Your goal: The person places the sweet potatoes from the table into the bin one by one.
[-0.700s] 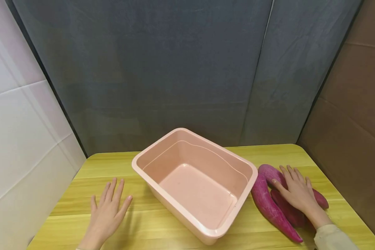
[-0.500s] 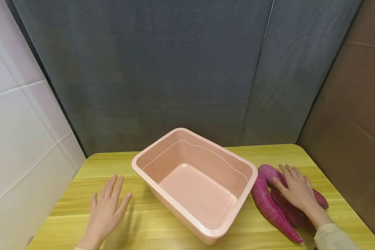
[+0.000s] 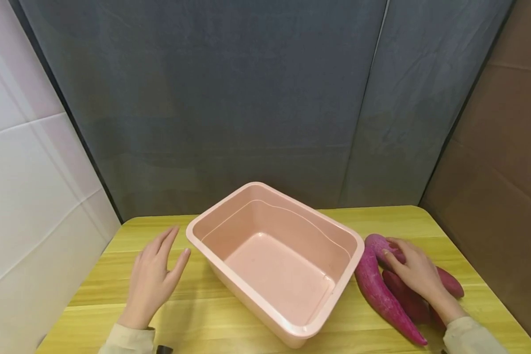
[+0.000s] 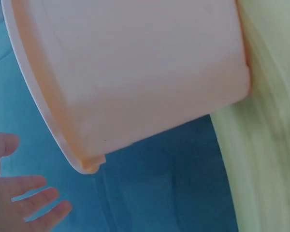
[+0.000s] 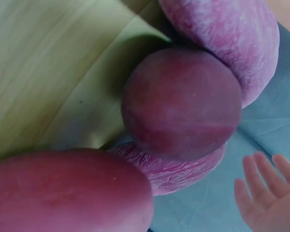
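Three long purple-red sweet potatoes [image 3: 382,295] lay bunched on the table [image 3: 256,339] just right of the pink tub [image 3: 274,322], their long axes running from far-left to near-right. The right hand [image 3: 418,275] rested on them with fingers curling over the farthest one. The left hand [image 3: 152,280] was open, holding nothing, near the tub's left corner.

Pale pink plastic basin [image 3: 274,260]; purple-magenta sweet potatoes [image 3: 380,290]; yellow-green wood-grain table [image 3: 203,314]; dark grey-blue curtain [image 3: 230,98]; beige sleeves [image 3: 469,337]; brown cardboard [image 3: 504,147].
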